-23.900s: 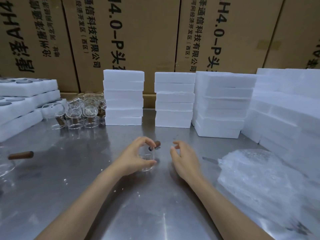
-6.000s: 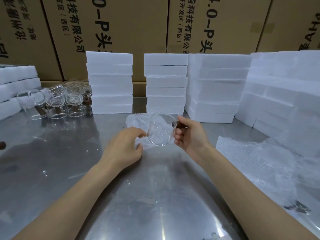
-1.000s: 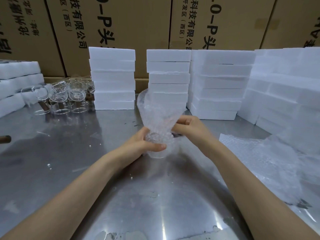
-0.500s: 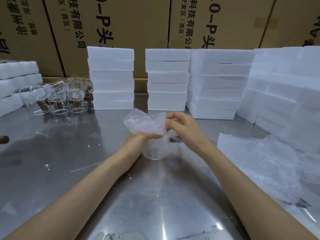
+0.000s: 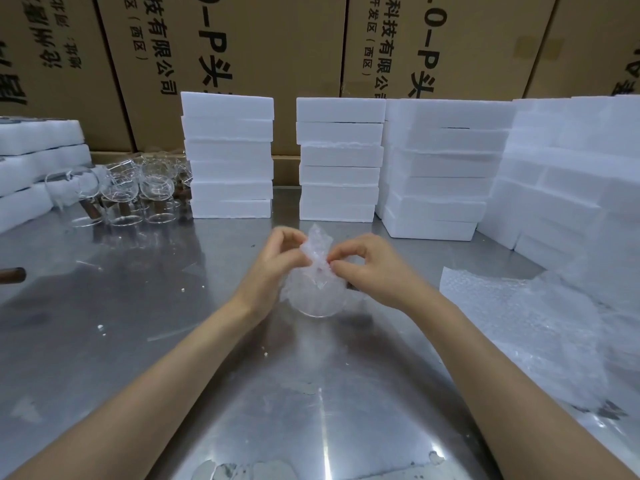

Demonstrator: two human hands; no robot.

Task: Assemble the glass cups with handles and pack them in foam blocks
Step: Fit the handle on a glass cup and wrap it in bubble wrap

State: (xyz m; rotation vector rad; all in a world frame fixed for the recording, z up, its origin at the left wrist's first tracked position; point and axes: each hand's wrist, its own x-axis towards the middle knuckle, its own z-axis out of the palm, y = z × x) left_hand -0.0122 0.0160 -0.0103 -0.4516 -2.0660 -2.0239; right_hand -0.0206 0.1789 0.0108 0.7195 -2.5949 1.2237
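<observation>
A person's two bare hands work at the middle of a steel bench point(image 5: 138, 306), gathering a sheet of bubble wrap point(image 5: 317, 251) around a glass cup point(image 5: 317, 299) that stands on the metal between them. The left hand point(image 5: 273, 261) has its grip pinched on the bunched top of the wrap from the left, thumb and fingers curled around the plastic; the right hand point(image 5: 367, 268) has its grip pinched on the same tuft from the right, fingertips meeting the wrap just above the cup. The cup's rounded lower part shows through the wrap, resting on the bench; its handle cannot be made out clearly behind the right hand.

Beyond the hands, white foam blocks point(image 5: 227, 157) rise in neat stacks along the back of the bench, with a second stack point(image 5: 341, 161) beside it and wider piles point(image 5: 440, 168) to the right. At far left, more foam slabs point(image 5: 31, 164) lie stacked, and beside them stands a cluster of bare glass cups point(image 5: 121, 192), some with brown handles. A single brown handle point(image 5: 12, 275) lies at the left edge of the bench. A loose heap of bubble wrap sheets point(image 5: 526, 323) spreads over the right side. Brown cardboard cartons point(image 5: 242, 46) printed with black characters form the backdrop
</observation>
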